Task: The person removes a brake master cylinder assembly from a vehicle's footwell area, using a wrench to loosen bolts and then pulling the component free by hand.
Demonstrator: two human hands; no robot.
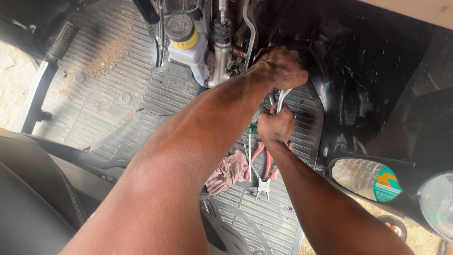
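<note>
A metal wrench stands between both hands, just below the cylinder assembly at the far side of the ribbed floor mat. The left hand closes its fingers over the wrench's top; the right hand grips the handle. Red-handled pliers and a rag lie nearer. The step looks like turning a fitting; the next move calls for steady leverage.

Silver metal wrench, upright, head hidden at the pedal assembly, above the ribbed floor mat
</note>
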